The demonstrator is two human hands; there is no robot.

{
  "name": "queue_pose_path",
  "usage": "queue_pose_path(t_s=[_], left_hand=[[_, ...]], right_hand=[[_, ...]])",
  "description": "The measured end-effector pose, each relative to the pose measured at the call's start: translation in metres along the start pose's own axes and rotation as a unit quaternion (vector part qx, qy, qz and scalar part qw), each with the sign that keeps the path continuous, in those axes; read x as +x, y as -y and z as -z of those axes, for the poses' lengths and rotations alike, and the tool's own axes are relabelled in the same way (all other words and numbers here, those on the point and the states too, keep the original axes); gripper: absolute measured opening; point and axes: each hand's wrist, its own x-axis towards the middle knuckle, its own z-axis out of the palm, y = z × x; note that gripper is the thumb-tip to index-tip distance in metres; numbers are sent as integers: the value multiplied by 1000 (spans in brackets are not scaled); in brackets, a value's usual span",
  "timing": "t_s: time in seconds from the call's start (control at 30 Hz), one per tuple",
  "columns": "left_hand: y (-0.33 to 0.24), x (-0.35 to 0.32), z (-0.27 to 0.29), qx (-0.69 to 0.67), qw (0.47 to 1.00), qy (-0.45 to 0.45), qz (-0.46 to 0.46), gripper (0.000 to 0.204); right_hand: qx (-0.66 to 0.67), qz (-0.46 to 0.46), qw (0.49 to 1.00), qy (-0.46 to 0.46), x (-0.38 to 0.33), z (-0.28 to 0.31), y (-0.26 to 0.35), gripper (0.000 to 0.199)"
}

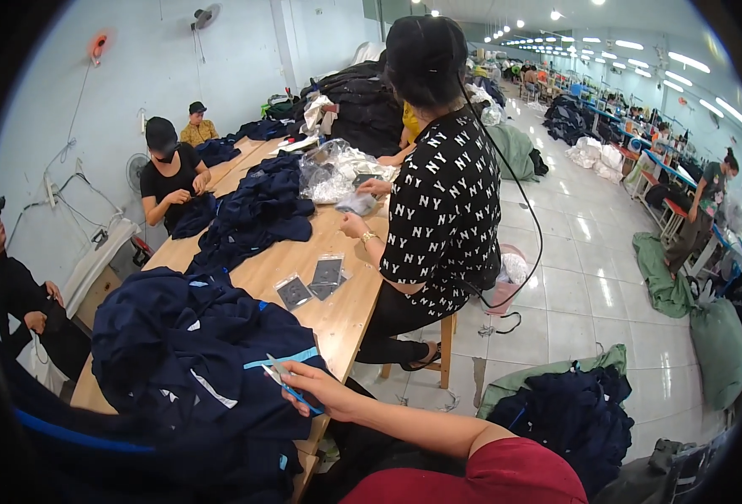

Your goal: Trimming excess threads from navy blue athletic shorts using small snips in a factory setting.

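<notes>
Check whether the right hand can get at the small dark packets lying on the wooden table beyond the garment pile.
Probably yes: the right hand rests on the navy garment pile, and the packets lie uncovered on the table just beyond.

Small clear flat packets (314, 280) on the wooden table (350, 307); crumpled plastic bags (331, 170), perhaps, beyond.

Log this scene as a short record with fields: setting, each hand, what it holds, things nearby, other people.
Setting: garment workshop, long wooden table
Right hand: holds small blue-handled snips over a navy garment with a light blue strip
Left hand: not in view
Nearby: flat clear packets on the table, a second navy pile further along
Floor: green sacks, another navy heap
Other people: one seated on a stool in a black patterned top, three more across the table at left
</notes>
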Motion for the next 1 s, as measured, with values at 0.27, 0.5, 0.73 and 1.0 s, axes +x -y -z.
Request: queue_pose_path(t_s=[0.27, 0.5, 0.73, 1.0], left_hand=[[64, -2, -25, -165, 970, 44, 175, 47], [155, -9, -36, -290, 897, 73, 327, 42], [278, -33, -18, -371, 795, 81, 473, 40], [16, -204, -96, -41, 852, 514, 94, 50]], right_hand=[[5, -111, 989, 94, -3, -28, -57, 41], [203, -312, 928, 7, -20, -44, -87, 26], [153, -236, 954, 101, 1, -44, -67, 35], [17, -177, 984, 30, 5, -14, -69, 33]])
